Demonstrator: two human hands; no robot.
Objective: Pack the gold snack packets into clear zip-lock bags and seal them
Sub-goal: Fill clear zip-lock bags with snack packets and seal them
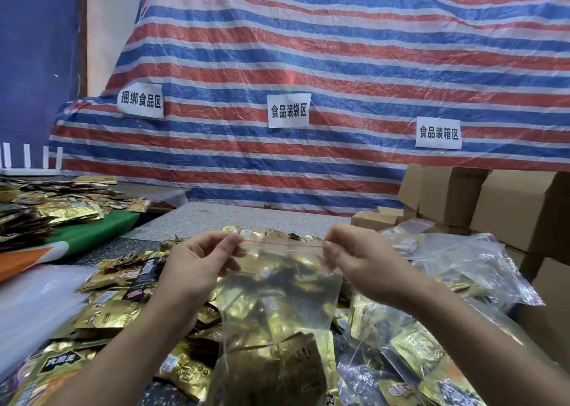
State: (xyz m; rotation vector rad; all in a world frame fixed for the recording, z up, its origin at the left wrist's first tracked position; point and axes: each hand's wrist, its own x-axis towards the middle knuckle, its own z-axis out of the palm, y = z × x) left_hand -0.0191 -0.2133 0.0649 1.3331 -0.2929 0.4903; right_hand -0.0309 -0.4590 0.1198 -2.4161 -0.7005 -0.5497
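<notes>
A clear zip-lock bag with a red zip line hangs upright in front of me, filled with gold snack packets. My left hand pinches the bag's top left corner at the zip. My right hand pinches the top right corner, so the zip strip is stretched between both hands. Below the bag lies a heap of loose gold snack packets on the table. Whether the zip is pressed closed along its length cannot be told.
Filled zip-lock bags pile up at the right. Cardboard boxes stand at the back right. More gold packets lie on a green surface at the left. A stack of clear bags sits at the left edge. A striped tarp hangs behind.
</notes>
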